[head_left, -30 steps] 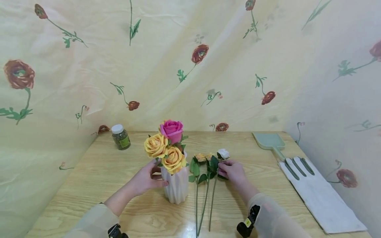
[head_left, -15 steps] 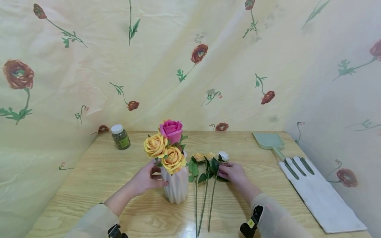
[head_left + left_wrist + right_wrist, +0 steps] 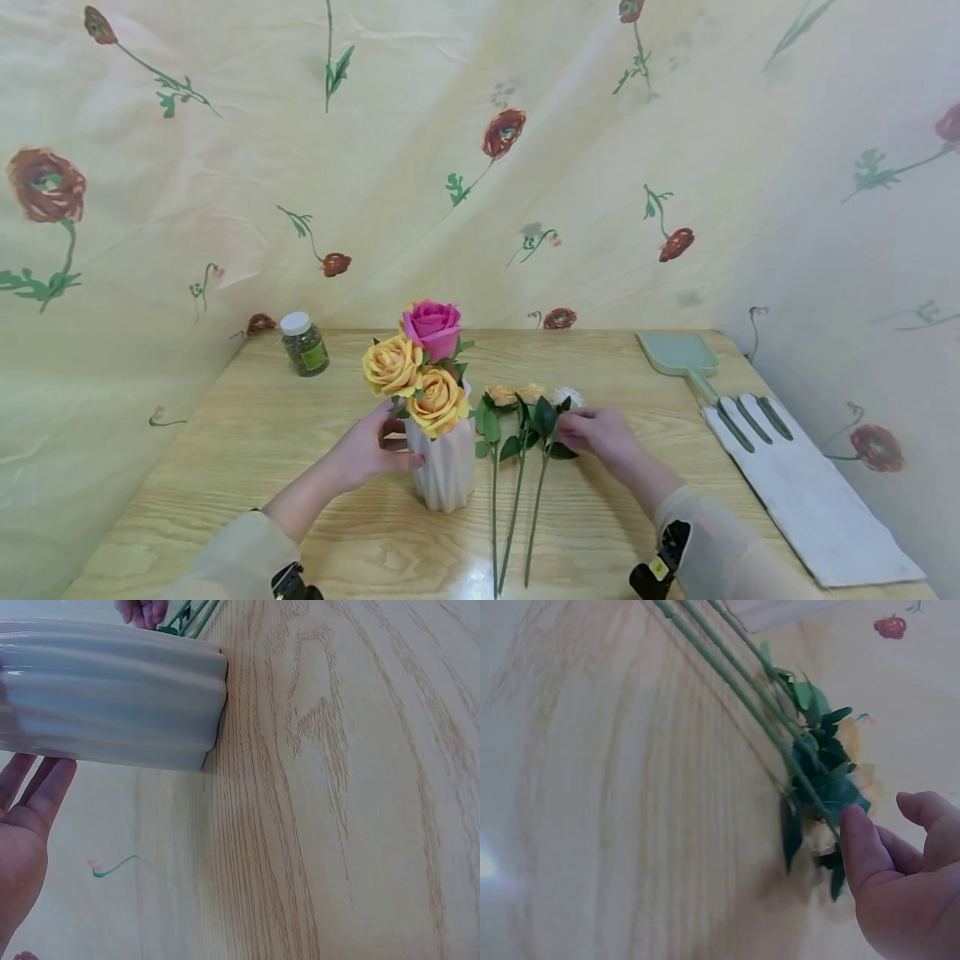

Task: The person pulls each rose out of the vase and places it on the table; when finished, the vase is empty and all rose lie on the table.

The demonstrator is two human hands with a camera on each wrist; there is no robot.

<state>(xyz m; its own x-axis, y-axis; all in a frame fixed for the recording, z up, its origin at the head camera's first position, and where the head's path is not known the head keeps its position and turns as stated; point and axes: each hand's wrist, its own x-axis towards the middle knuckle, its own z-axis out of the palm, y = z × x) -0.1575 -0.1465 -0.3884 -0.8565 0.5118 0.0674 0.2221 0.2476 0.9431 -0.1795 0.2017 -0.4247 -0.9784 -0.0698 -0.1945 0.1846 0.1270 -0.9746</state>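
My left hand (image 3: 367, 450) holds the side of a white fluted vase (image 3: 442, 479), thumb in front; the left wrist view shows several fingers (image 3: 52, 787) against its wall. In the vase stand a pink rose (image 3: 432, 331) and yellow roses (image 3: 437, 404). My right hand (image 3: 606, 433) is at the leafy upper stem of a white artificial rose (image 3: 567, 396) lying on the table. In the right wrist view a gap shows between its digits, one tip overlapping the stem (image 3: 735, 686). Yellow roses (image 3: 501, 395) lie alongside on long stems.
A jar (image 3: 305, 350) with a white lid stands at the back left of the wooden table (image 3: 285, 450). At the right lie a pale green hand shovel (image 3: 678, 356) and a white glove-shaped piece (image 3: 817, 500) with green-striped fingers. Floral cloth hangs behind.
The right hand has shifted to the right, and the white rose's bloom has moved slightly right and toward me. The left hand and vase have stayed put.
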